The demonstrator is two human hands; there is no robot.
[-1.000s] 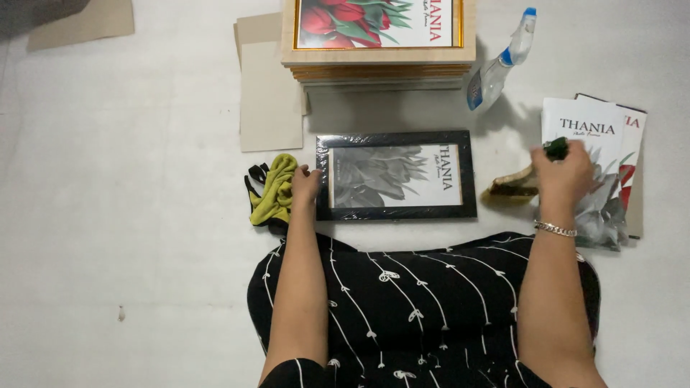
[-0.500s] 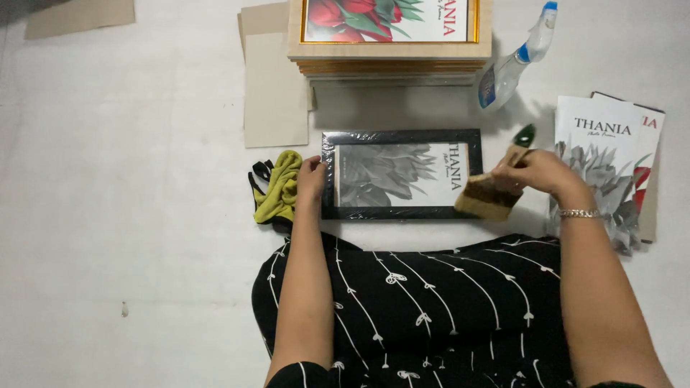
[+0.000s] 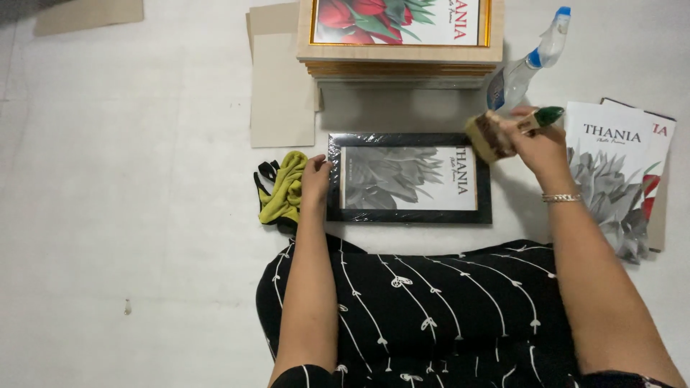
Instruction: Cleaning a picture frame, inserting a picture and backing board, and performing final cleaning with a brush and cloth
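- Both hands are placed at the black picture frame (image 3: 410, 177): its left edge is pressed by the left hand (image 3: 316, 179) with loose fingers, and a brush (image 3: 503, 133) with a green handle is gripped by the right hand (image 3: 539, 147) over its upper right corner.
- On the pale floor (image 3: 129, 215), the frame is laid flat before the patterned lap.
- A yellow-green cloth (image 3: 284, 190) is seen just left of it.
- Open floor is left only on the far left.
- Behind, 1 stack of frames (image 3: 402, 61) and 1 spray bottle (image 3: 525, 65) are found, both cut off above.
- At right, printed sheets (image 3: 611, 165) are partly overlapped by the right forearm.
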